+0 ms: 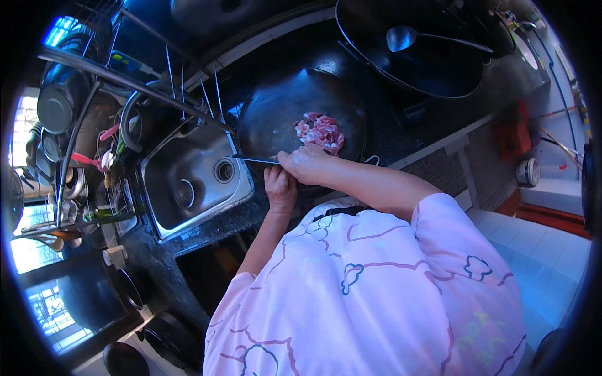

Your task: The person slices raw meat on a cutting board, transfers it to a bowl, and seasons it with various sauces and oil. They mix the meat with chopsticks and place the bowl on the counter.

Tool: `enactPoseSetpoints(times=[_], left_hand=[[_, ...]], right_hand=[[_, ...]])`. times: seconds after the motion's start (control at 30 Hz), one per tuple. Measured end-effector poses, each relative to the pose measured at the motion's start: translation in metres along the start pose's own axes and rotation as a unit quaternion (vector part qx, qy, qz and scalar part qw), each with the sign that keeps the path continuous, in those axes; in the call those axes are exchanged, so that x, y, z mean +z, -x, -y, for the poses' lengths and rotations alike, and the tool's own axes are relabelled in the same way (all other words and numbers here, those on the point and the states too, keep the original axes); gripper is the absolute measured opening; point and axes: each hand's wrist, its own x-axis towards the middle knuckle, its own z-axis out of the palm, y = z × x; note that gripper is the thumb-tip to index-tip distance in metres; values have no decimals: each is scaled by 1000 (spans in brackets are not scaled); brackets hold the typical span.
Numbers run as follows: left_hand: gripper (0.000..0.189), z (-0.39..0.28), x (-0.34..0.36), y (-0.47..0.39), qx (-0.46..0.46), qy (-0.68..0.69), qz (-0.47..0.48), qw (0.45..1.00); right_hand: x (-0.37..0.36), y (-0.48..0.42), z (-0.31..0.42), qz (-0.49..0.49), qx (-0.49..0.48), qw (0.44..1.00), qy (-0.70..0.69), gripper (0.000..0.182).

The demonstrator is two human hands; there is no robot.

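Note:
My right hand (305,163) is closed around a knife, whose blade (256,160) points left toward the sink. Just below the blade is my left hand (281,189), fingers curled up against it near the edge of a round cutting board (273,113). Whatever may be under those left fingers is hidden. Pieces of cut raw meat (321,131), pink with pale fat, lie heaped on the board beyond my right hand.
Left of the board is a steel sink (157,202) with a small bowl (184,193) inside. A metal rack (141,87) with bowls and utensils overhangs it. At upper right stands a large wok (423,70) holding a metal spatula (401,38).

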Motion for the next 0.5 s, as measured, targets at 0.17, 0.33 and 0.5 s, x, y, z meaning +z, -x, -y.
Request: enactPoseSetpoints(times=[0.17,0.33,0.5], left_hand=[[17,3,-9,0,11,-2,-11,1000],[14,-8,-6,-8,-18,18,-19,999],[13,-10,-8,-11,-12,26,-29,999]], right_hand=[[-6,15,-8,-3,12,1000,9,23],[-20,82,-33,60,114,992,14,29],[-37,117,-23,81,141,987,7,30]])
